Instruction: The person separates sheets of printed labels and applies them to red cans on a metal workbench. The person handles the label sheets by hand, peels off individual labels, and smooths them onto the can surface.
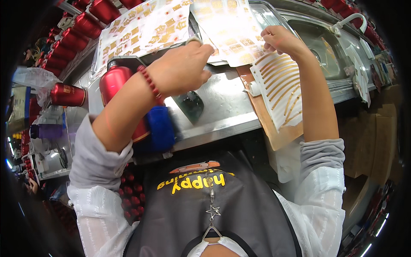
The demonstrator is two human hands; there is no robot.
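Steel bench (222,107): bare strip at 6 o'clock edge. Left hand (182,68) pinches gold decal sheet (227,30); right hand (280,39) pinches striped sheet (280,88), 12 o'clock corner.

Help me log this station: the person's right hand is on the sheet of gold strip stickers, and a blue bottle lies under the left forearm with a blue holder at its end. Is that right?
Not quite: the bottle under the left forearm is red, not blue, as the head view shows. The rest holds: the right hand is on the sheet of gold strip stickers, and a blue holder sits at the bottle's end.
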